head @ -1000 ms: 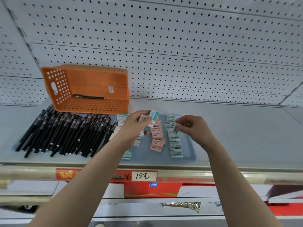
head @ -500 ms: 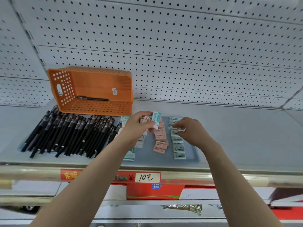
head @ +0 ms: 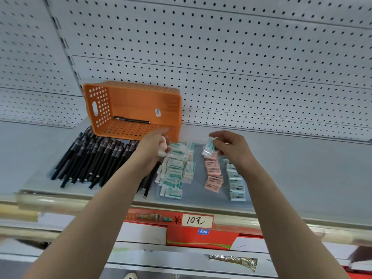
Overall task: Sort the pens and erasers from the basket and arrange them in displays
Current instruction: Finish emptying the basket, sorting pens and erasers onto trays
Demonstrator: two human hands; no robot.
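Two hands: I see both raised above the shelf at frame centre.
Right hand [head: 229, 147]: fingers pinched on a green-and-white eraser [head: 209, 147], hanging tilted below the fingertips.
Left hand [head: 152, 149]: closed around pink erasers [head: 163, 146], mostly hidden by the palm.
Tray [head: 198, 193]: rows of erasers, labels blurred.
Basket [head: 173, 105]: on its side, upper left, one pen [head: 131, 120] inside.

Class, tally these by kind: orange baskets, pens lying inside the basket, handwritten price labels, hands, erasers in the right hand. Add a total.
orange basket: 1
pen inside the basket: 1
handwritten price label: 1
hands: 2, left hand and right hand
green-and-white eraser in the right hand: 1
Total: 6
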